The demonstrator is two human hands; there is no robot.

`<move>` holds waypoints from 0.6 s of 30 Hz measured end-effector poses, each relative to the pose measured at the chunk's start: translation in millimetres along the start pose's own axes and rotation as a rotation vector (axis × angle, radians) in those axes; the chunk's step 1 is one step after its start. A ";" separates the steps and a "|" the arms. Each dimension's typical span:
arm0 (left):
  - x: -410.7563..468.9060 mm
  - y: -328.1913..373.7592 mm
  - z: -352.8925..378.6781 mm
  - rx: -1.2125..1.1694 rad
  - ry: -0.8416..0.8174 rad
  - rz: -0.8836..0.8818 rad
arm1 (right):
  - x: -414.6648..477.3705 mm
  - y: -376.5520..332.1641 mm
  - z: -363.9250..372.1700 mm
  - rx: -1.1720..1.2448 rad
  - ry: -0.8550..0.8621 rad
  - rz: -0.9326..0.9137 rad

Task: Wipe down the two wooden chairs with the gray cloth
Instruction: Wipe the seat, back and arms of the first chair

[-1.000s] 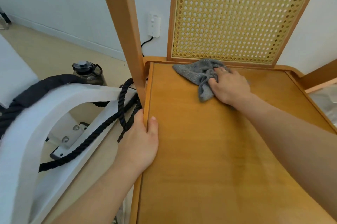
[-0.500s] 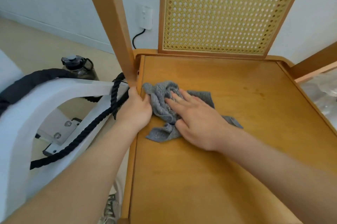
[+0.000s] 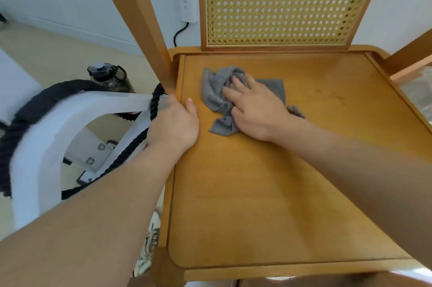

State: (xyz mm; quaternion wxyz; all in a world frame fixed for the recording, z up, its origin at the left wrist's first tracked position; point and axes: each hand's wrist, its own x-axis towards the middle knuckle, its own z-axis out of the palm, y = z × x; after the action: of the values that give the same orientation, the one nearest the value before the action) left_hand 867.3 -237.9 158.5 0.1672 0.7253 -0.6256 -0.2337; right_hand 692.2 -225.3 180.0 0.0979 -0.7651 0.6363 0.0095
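Note:
A wooden chair [image 3: 268, 193] with a cane-weave back fills the view, its flat seat facing me. The gray cloth [image 3: 214, 94] lies crumpled on the seat's far left part. My right hand [image 3: 254, 111] presses flat on top of the cloth, fingers spread and pointing left. My left hand [image 3: 176, 125] grips the seat's left edge just below the slanted wooden armrest post [image 3: 142, 20], thumb on top of the seat. Only this one chair is in view.
Left of the chair stands a white frame [image 3: 58, 123] with a thick black rope [image 3: 14, 132] draped over it. A dark water jug [image 3: 109, 77] sits on the floor behind it. A wall socket [image 3: 188, 6] with a black cable is behind the chair.
My right hand has dragged the cloth from the back of the seat toward its left side, then slightly rightward and away from the left hand. My left hand slid farther up the seat edge.

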 end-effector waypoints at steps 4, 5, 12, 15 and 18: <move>2.4 -3.9 -0.6 -0.067 -0.049 -0.001 | -72.7 -8.7 3.0 -0.007 -0.039 -0.266; 2.9 -4.9 -1.0 -0.113 -0.061 -0.022 | -84.0 4.2 0.9 0.001 -0.051 -0.276; -2.4 -7.6 -6.0 -0.412 -0.198 -0.087 | -76.1 51.5 -5.5 0.048 0.018 0.232; -13.5 -14.4 -10.0 -0.452 -0.190 -0.047 | -74.1 -1.7 5.3 0.071 0.000 0.179; -21.7 -21.7 -10.5 -0.468 -0.191 -0.032 | -83.2 -15.2 11.7 0.057 0.030 0.053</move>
State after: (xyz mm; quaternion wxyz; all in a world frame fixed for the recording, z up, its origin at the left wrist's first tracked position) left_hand 888.7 -213.5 158.5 0.2669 0.6513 -0.5559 -0.4422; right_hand 692.5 -140.0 182.2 0.1099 -0.7448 0.6580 -0.0175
